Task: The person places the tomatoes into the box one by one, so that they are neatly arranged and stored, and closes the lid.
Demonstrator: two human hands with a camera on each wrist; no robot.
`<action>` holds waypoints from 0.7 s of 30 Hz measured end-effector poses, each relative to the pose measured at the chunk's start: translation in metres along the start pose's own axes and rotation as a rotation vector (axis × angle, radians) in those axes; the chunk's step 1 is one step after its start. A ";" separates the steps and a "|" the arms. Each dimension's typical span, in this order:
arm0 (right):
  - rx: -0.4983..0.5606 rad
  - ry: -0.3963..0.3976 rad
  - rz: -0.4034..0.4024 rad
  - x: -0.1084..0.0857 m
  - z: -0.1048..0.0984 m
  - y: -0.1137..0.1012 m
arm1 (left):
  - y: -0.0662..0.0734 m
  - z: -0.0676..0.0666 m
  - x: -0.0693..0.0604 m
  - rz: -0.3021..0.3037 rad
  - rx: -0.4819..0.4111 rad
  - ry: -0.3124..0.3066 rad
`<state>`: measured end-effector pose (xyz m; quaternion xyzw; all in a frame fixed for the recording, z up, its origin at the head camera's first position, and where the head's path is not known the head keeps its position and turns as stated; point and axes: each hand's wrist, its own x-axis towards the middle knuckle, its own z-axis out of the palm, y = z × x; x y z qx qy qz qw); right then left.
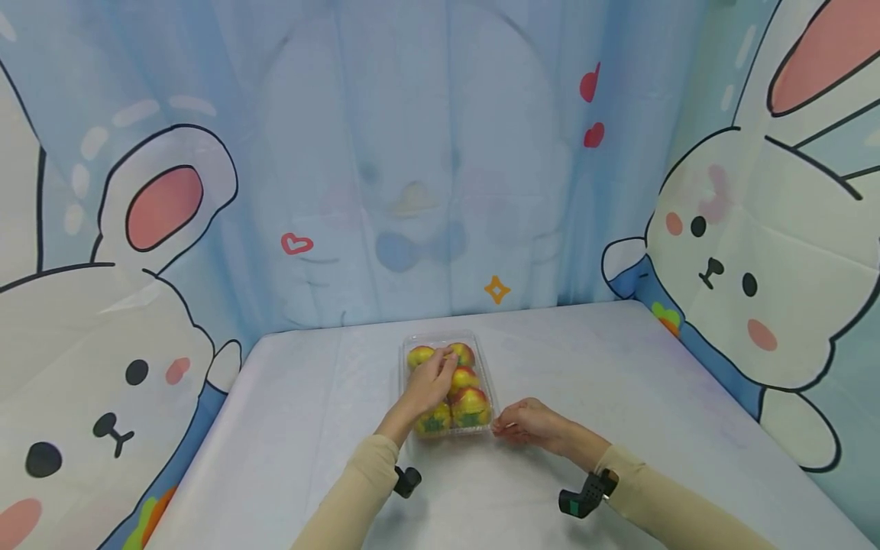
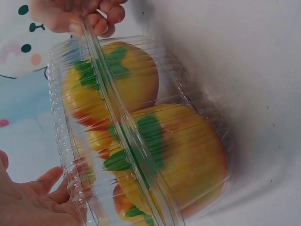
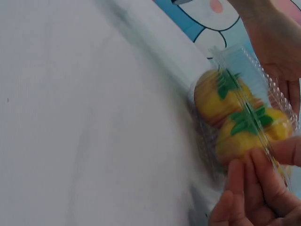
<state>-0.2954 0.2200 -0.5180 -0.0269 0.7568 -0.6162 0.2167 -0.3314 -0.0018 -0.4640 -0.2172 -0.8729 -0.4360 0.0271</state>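
A clear plastic clamshell box [image 1: 440, 338] stands on the table, its lid lying over several round yellow-red fruits [image 1: 470, 406] with green leaves. My left hand [image 1: 429, 382] rests on top of the lid, fingers stretched toward the far side. At the near right corner, my right hand [image 1: 529, 422] pinches the box's rim between thumb and fingers. The right wrist view shows this right hand [image 3: 263, 188] gripping the seam where lid and base meet. In the left wrist view the left hand [image 2: 35, 200] lies against the lid with its fingers extended.
A white cloth covers the table [image 1: 289, 428]. Behind it hangs a light blue curtain [image 1: 426, 99], with cartoon rabbits printed at both sides. Each wrist wears a dark camera mount; the right one [image 1: 587, 495] sits close above the tabletop.
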 end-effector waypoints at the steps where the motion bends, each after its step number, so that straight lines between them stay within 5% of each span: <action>1: -0.008 -0.003 0.007 0.000 -0.001 0.000 | 0.000 0.000 0.000 0.002 -0.004 0.002; 6: -0.061 -0.026 0.039 0.002 -0.007 0.002 | -0.003 -0.002 0.002 0.014 -0.010 0.021; 12: -0.198 0.052 0.064 0.002 -0.015 0.001 | -0.008 -0.013 0.003 0.048 -0.044 0.018; 21: -0.382 0.259 -0.101 0.001 -0.044 -0.024 | -0.012 -0.043 0.004 0.085 0.141 0.114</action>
